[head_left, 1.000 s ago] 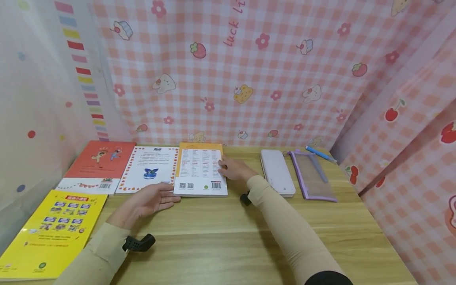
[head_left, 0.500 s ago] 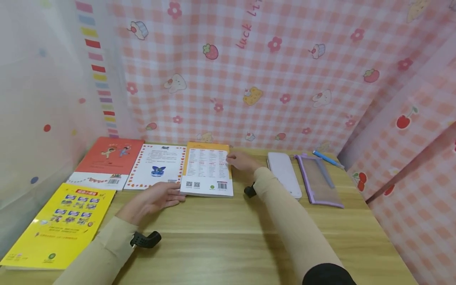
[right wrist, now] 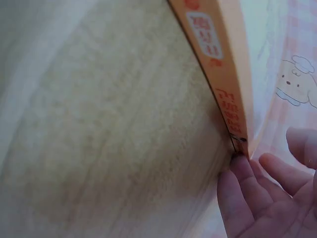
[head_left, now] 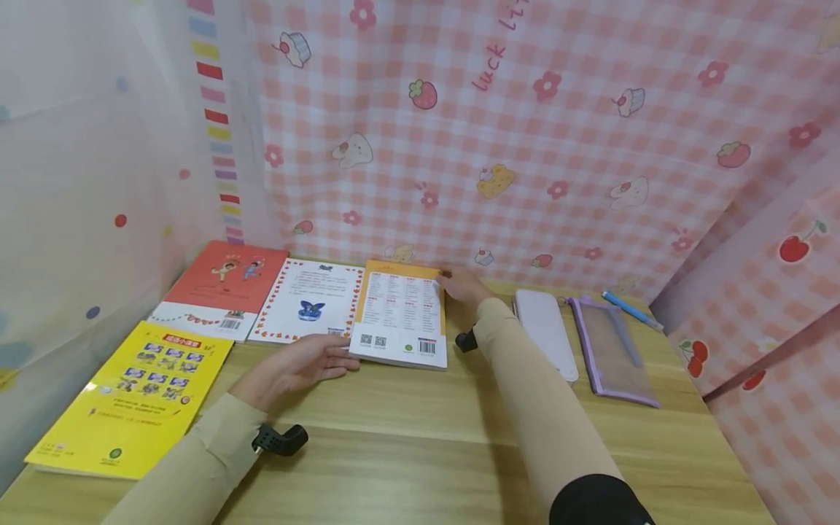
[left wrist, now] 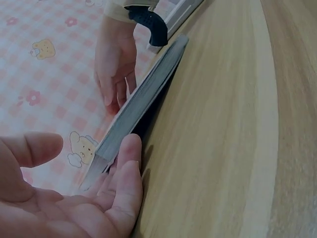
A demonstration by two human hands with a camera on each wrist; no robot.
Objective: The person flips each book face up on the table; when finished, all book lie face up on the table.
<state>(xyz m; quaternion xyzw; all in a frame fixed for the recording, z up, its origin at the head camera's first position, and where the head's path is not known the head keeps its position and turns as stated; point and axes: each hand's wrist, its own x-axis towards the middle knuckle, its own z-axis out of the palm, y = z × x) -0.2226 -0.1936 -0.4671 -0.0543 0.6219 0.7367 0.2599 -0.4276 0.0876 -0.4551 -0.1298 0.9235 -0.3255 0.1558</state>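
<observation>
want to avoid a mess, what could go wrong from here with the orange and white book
The orange-and-white book may slip: the left hand has its thumb off it. The leaf-bordered book lies right beside it and could get nudged. The right sleeve runs close by the white case, so it might bump that.

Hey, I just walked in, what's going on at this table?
A person is handling an orange-and-white book with both hands: the left hand touches its near left corner, the right hand its far right corner. To its left lie a white book with a patterned border, a red-and-white book and a yellow book. To its right are a pale case, a purple-edged pouch and a blue pen.
</observation>
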